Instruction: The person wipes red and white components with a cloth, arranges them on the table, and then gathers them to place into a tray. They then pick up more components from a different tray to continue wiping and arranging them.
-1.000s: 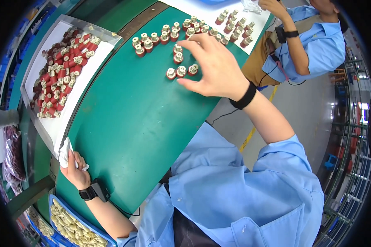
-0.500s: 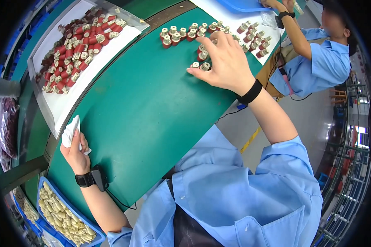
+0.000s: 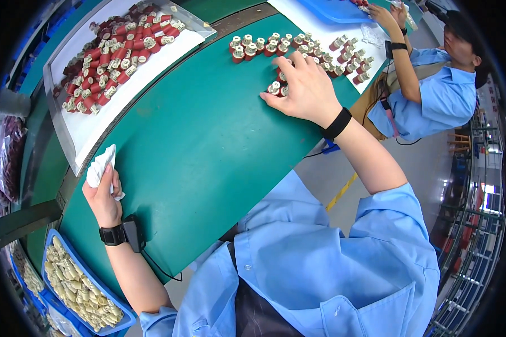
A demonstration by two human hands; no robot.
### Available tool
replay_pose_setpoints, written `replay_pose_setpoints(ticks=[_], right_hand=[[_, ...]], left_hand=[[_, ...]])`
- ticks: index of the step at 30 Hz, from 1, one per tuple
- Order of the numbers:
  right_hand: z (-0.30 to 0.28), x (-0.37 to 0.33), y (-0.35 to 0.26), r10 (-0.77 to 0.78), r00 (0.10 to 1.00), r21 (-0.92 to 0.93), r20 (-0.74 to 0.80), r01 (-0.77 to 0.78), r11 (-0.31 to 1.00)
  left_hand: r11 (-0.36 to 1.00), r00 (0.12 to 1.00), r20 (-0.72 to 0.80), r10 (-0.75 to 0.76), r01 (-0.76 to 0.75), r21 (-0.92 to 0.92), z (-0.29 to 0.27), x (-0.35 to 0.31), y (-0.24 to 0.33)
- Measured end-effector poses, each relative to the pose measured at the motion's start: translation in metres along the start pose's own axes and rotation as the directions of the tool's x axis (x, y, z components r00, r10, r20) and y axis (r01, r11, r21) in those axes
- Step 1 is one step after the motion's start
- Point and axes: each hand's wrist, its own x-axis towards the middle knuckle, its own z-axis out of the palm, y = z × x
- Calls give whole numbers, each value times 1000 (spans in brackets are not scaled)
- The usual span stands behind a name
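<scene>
Two hands apart, right hand (image 3: 305, 90) on red spools (image 3: 275, 88), left hand (image 3: 102, 194) gripping white cloth (image 3: 100, 167)

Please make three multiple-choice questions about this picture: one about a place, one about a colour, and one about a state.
1. Where does the pile of red coils lie?
A. On a white tray at the upper left
B. In the blue bin
C. On the floor

2. What colour is the work surface?
A. Grey
B. Green
C. Yellow

3. What is the left hand doing?
A. Lying flat and empty
B. Holding a white cloth
C. Gripping a red coil

Answers:
1. A, the white tray bears them.
2. B, the bare belt is green.
3. B, the fingers are closed on the white cloth, while the right hand rests on small coils.
</scene>
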Motion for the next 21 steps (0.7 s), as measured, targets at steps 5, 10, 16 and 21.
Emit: replay_pose_setpoints(ticks=[5,10,16,21], right_hand=[[2,-1,-1,49,997,36,61,-52,998],[9,-4,-3,18,997,162,72,-30,986],[11,2,-1,-136,990,279,-22,137,950],[-20,29,-28,12,919,679,393,-300,670]], left_hand=[[1000,1000,0,-14,14,6,2,-3,1],[1000,1000,5,-11,11,30,3,1,2],[1000,1000,-22,-9,9,22,5,-4,5],[999,999,-23,-23,24,34,9,-4,9]])
